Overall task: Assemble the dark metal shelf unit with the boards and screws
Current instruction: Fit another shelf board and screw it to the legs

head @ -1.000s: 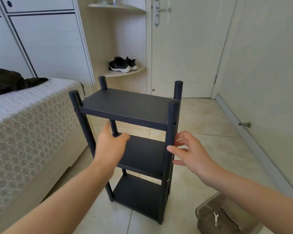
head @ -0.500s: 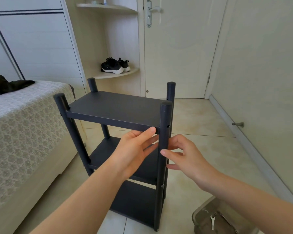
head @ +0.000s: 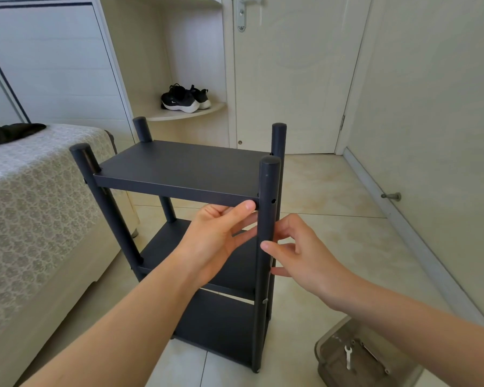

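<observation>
- While the shelf unit (head: 185,169) is seen standing upright on the tiled floor (head: 333,188) at mid-frame, just beside the bed (head: 34,208) on the left, three boards are found seated between its four posts.
- The left hand (head: 218,241) is held open. One straight fingertip is laid against the front edge of the top board (head: 179,191), and the others are stretched toward the front right post (head: 267,275).
- That post is lightly pinched by the right hand (head: 305,255), with a fingertip set on its front face and the other fingers curled round behind.
- Stiff painted metal is judged here: rigid, smooth, and probably a little slippery on the round posts.
- Moderate weight is expected, and a two-handed lift should be enough.
- Tipping is to be feared, since the frame is tall and narrow.
- A hold is best taken on a post just under a board, or beneath the top board's edge.
- An open hole (head: 273,201) is spotted at top-board level and a screw (head: 265,301) lower down, so some wobble at the top joint may be expected.
- No writing can be read on the unit.
- A white mark is noticed on the dark shoes (head: 185,99), upper centre, but it is too small to name.
- Nothing legible is shown on the wrench (head: 348,356) in the container (head: 330,367), lower right.
</observation>
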Demonstrator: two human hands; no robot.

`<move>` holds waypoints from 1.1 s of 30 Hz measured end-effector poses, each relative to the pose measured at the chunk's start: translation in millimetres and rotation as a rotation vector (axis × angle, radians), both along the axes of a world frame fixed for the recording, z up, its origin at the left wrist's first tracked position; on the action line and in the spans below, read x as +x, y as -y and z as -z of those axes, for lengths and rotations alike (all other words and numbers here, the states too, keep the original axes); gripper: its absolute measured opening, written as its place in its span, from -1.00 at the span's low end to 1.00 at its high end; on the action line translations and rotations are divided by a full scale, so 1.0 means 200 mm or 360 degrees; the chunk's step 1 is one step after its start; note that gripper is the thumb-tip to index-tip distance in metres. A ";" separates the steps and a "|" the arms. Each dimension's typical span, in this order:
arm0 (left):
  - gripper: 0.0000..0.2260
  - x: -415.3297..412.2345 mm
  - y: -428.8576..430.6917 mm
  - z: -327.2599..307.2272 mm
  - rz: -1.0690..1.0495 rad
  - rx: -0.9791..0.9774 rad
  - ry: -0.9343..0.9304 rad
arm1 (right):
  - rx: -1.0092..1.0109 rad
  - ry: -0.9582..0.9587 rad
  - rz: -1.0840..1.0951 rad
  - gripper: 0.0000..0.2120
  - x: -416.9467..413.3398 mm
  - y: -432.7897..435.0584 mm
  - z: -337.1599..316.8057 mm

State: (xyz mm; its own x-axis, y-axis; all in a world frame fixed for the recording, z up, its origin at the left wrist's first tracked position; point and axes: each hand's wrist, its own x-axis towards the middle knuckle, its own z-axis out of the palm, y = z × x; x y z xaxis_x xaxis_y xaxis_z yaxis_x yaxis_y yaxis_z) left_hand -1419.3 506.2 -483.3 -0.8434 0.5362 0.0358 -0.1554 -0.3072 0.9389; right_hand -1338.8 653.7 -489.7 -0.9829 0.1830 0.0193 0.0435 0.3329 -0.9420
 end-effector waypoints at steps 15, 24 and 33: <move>-0.64 0.01 -0.03 -0.01 0.0005 0.0115 0.0016 | 0.0005 0.0029 0.0038 -0.86 0.01 0.00 -0.02; -0.56 0.02 -0.01 -0.01 0.0020 0.0078 0.0018 | -0.0006 0.0043 0.0034 -0.85 0.02 0.01 -0.02; -0.90 0.07 -0.07 -0.01 -0.0152 0.0206 -0.0001 | -0.0064 0.0023 0.0057 -0.84 0.01 0.02 -0.03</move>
